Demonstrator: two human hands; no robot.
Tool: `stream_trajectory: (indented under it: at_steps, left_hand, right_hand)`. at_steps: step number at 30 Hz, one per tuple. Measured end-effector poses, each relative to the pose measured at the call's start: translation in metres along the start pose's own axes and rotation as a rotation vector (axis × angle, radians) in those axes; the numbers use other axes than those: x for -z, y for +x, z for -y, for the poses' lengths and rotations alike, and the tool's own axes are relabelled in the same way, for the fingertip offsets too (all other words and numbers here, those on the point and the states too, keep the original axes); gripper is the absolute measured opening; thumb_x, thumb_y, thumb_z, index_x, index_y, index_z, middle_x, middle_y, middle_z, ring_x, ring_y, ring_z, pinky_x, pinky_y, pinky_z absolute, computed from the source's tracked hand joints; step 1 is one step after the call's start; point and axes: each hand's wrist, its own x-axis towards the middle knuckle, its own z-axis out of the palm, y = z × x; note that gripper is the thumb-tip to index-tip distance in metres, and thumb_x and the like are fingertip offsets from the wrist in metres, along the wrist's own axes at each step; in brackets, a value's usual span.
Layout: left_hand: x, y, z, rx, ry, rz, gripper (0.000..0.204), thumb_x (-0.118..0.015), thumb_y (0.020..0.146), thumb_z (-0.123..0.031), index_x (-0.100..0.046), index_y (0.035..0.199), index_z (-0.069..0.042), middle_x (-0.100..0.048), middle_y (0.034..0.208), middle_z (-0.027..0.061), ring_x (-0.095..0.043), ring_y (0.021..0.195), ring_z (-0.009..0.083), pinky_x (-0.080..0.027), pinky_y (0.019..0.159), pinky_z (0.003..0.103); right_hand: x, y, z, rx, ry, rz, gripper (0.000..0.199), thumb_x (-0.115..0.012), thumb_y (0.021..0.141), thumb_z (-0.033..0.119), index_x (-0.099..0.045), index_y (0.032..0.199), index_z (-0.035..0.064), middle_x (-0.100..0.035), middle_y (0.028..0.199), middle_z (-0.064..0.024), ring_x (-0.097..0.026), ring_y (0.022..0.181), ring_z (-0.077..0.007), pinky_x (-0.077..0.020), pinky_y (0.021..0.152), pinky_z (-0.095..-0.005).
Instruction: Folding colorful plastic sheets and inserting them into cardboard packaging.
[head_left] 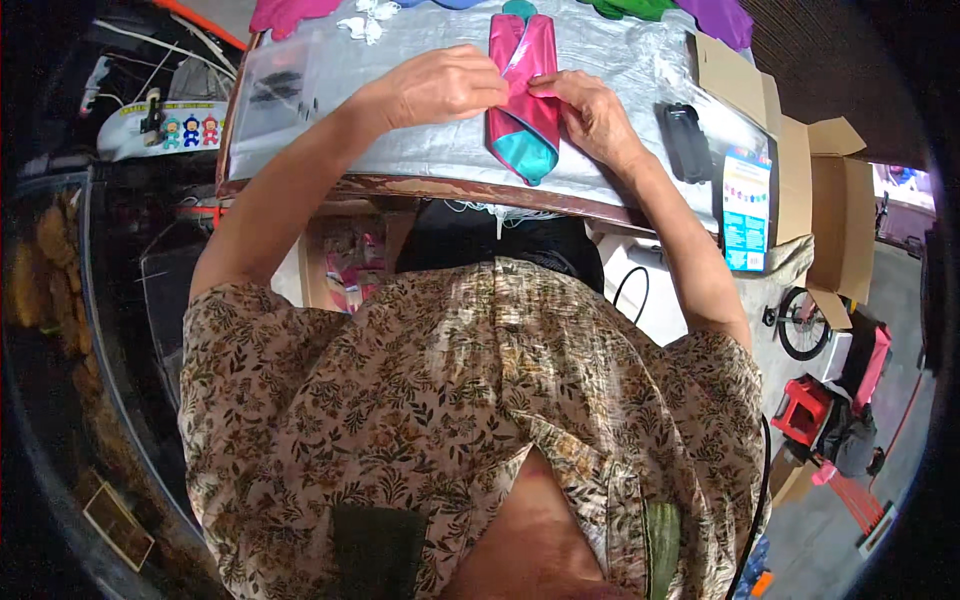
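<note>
Pink foil balloon [522,95], flat and folded lengthwise with a teal end pointing toward the person, is lying on the silver-covered desk [420,140] near its middle. Both hands are working on it. The left hand [445,88] is curling over the balloon's left edge, its fingers [490,92] bunching together and pinching the pink foil. The right hand [590,115] is resting against the balloon's right side, its fingers [548,85] pressing together on the fold, meeting the left ones at the balloon's centre.

Just beside the right hand, a black oblong device [686,142] is sitting on the desk, and beyond it a blue printed card [746,208] is lying at the desk's right edge. An open cardboard box [825,205] is standing next to that. A clear plastic bag [280,85] is lying at the desk's left end, well apart from the balloon. More coloured foil shapes [290,12] are lining the far edge.
</note>
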Motion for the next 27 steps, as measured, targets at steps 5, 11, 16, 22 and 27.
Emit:
stream_trajectory:
  at_steps: [5,11,16,22,27]
  left_hand:
    - [-0.014,-0.004,-0.007,0.079,0.029,0.02,0.025,-0.074,0.074,-0.004,-0.072,0.099,-0.004,-0.072,0.103,0.0065,-0.067,0.098,0.0229,-0.052,0.088,0.037]
    - [-0.026,-0.018,-0.027,0.474,-0.145,-0.173,0.021,-0.074,0.075,-0.003,-0.073,0.096,-0.009,-0.073,0.094,0.0054,-0.069,0.093,0.022,-0.051,0.086,0.035]
    - [-0.021,-0.018,-0.041,0.616,-0.214,-0.216,0.02,-0.076,0.074,-0.006,-0.074,0.095,-0.008,-0.074,0.092,0.0055,-0.069,0.09,0.0233,-0.051,0.084,0.036]
    - [-0.027,-0.02,-0.049,0.823,-0.181,-0.299,0.014,-0.08,0.077,-0.014,-0.075,0.088,-0.007,-0.074,0.086,0.0059,-0.068,0.088,0.024,-0.052,0.076,0.037]
    - [-0.026,-0.007,-0.052,1.107,-0.164,-0.336,0.022,-0.079,0.083,-0.028,-0.075,0.082,-0.007,-0.071,0.074,0.0068,-0.068,0.083,0.0238,-0.052,0.069,0.037]
  right_hand:
    - [0.002,0.0,-0.002,0.002,0.023,0.0,0.041,-0.06,0.073,-0.011,-0.067,0.11,0.0057,-0.071,0.111,-0.013,-0.066,0.105,-0.0348,-0.0516,0.095,-0.0426]
    - [0.008,-0.004,-0.003,-0.055,0.13,0.008,0.037,-0.06,0.078,-0.009,-0.069,0.112,0.0048,-0.071,0.115,-0.0125,-0.066,0.107,-0.0326,-0.0506,0.096,-0.0396]
    - [0.012,-0.004,0.0,-0.049,0.029,0.01,0.031,-0.062,0.083,-0.005,-0.07,0.111,0.0038,-0.069,0.117,-0.0121,-0.064,0.108,-0.031,-0.0476,0.099,-0.0378]
    - [0.003,0.001,-0.01,-0.085,0.038,-0.004,0.02,-0.067,0.086,0.0,-0.071,0.106,0.0025,-0.071,0.107,-0.0117,-0.063,0.101,-0.0284,-0.0472,0.094,-0.036]
    - [-0.008,0.002,-0.002,-0.235,0.133,-0.127,0.008,-0.072,0.087,0.005,-0.073,0.093,0.0003,-0.07,0.094,-0.0107,-0.06,0.091,-0.0239,-0.0466,0.085,-0.0343]
